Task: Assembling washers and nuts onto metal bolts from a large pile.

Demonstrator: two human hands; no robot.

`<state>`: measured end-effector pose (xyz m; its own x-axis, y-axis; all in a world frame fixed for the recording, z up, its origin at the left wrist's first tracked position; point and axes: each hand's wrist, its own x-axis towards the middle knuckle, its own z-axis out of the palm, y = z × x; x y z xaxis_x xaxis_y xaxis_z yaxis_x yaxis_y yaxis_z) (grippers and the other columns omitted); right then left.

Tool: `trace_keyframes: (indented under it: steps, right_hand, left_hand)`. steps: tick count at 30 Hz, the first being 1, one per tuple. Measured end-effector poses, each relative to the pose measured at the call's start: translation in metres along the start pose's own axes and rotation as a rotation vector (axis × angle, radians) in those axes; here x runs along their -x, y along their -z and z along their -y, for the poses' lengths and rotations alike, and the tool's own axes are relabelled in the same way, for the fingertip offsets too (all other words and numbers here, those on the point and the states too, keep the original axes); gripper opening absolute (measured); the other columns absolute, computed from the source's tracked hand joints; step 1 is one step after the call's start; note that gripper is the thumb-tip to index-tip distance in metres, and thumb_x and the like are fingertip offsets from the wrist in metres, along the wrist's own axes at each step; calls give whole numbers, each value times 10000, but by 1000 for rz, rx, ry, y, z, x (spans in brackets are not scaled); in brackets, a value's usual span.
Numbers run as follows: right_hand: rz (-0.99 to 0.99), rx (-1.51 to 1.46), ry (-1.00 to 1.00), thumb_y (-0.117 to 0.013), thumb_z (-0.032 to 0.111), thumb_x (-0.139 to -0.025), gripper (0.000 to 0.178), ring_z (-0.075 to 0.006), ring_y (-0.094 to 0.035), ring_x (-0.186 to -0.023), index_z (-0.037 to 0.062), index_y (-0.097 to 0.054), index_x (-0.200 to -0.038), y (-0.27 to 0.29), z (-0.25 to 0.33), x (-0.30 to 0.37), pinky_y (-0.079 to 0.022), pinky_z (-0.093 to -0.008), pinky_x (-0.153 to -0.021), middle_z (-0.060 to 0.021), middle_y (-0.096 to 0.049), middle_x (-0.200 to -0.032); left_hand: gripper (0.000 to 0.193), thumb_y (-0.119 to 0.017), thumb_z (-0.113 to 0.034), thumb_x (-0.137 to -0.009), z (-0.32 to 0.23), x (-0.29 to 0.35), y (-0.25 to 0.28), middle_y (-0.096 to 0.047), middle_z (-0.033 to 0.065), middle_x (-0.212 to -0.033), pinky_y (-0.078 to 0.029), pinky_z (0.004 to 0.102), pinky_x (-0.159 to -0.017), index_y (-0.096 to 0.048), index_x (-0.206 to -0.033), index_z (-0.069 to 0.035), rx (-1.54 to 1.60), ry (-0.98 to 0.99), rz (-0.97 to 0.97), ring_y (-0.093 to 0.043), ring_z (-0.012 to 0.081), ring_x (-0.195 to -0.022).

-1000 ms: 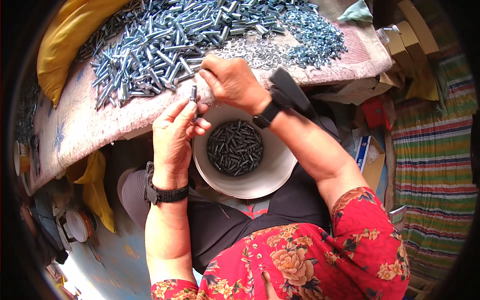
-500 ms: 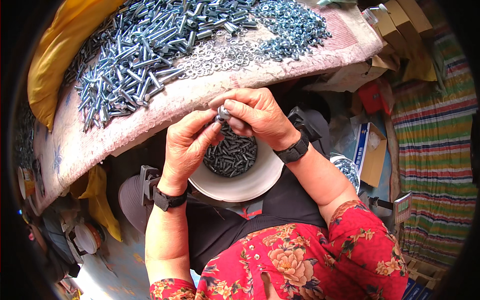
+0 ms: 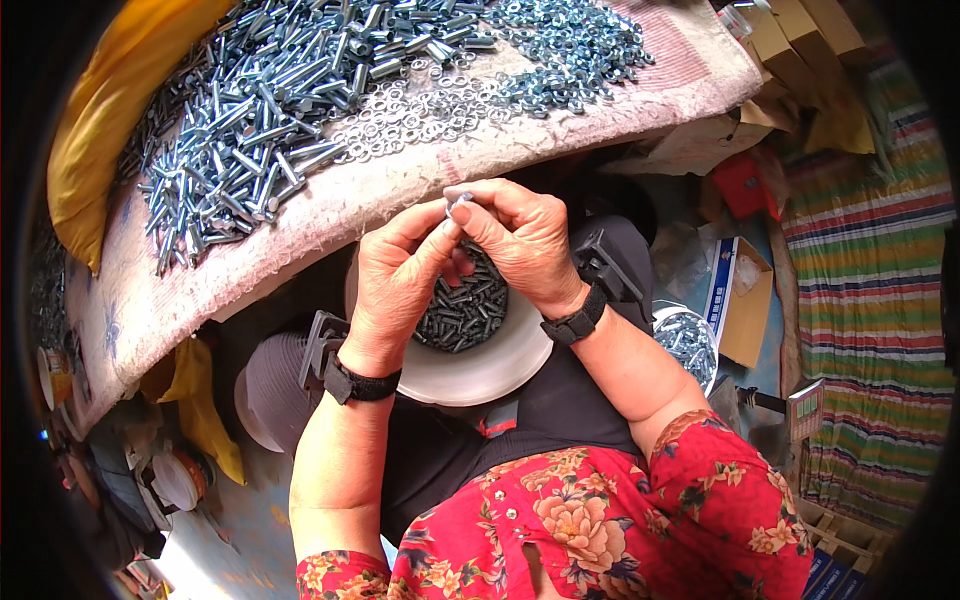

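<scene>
The fingertips of my left hand (image 3: 390, 275) and my right hand (image 3: 520, 240) meet in a pinch at the table's near edge. Between them is a small shiny metal fastener (image 3: 458, 203), mostly covered by the fingers; its exact kind is hidden. Just below my hands, a white tub (image 3: 480, 380) between my knees holds many short dark threaded pieces (image 3: 465, 310). On the table beyond lie a heap of silvery bolts with sleeves (image 3: 250, 130), a patch of loose flat washers (image 3: 410, 112) and a pile of nuts (image 3: 580, 55).
A pinkish cloth (image 3: 300, 235) covers the table, with yellow fabric (image 3: 75, 150) along its left side. To my right stand a white bucket of metal parts (image 3: 685, 345) and an opened cardboard box (image 3: 748, 310). A striped sheet (image 3: 870, 300) lies farther right.
Both hands have drawn closer together and risen slightly, still pinching the small metal fastener. Its metal shows less between the fingers now. The view has shifted a little.
</scene>
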<state>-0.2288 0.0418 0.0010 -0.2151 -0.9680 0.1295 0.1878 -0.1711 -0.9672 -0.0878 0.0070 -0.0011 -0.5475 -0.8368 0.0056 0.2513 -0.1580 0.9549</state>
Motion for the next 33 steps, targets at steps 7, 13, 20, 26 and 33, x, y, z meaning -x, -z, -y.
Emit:
trace_keyframes:
  steps: [7,13,20,26,33]
  right_hand:
    - [-261,1130,396,-725,319,-724,277,-279,-626,-580,52,-659,-683,63,29,-64,-472,-347,-501,-153,-613,-624]
    - [-198,1579,242,-699,417,-703,359,-310,-631,-631,62,-645,-722,84,15,-93,-499,-406,-587,-146,-626,-634]
    - [149,480,-40,-677,143,-776,171,-50,-547,-571,1,-629,-860,70,37,-63,-442,-219,-514,4,-597,-643]
    - [453,432,-9,-589,46,-835,103,-31,-504,-640,-4,-563,-921,18,48,-26,-426,-198,-552,27,-551,-708]
    - [567,688,94,-569,74,-867,128,-43,-480,-582,2,-523,-962,15,49,-30,-388,-193,-515,6,-523,-663]
  left_hand:
    - [231,-560,-140,-898,1,-8,-2,-646,85,-872,-437,185,-515,-595,-1078,0,135,63,-90,-595,101,-615]
    - [214,-573,-130,-890,0,-6,-3,-642,59,-854,-441,182,-516,-606,-1055,2,115,91,-54,-594,85,-616]
    - [215,-581,-148,-888,-3,3,4,-636,40,-832,-427,166,-494,-613,-1043,-2,84,120,-66,-579,66,-590]
    - [203,-574,-146,-891,-11,9,7,-643,46,-838,-412,170,-510,-613,-1040,-14,-10,128,-6,-569,64,-603]
    - [124,-605,-80,-855,-15,14,9,-614,0,-684,-435,184,-482,-635,-953,-10,-187,-5,-98,-556,43,-540]
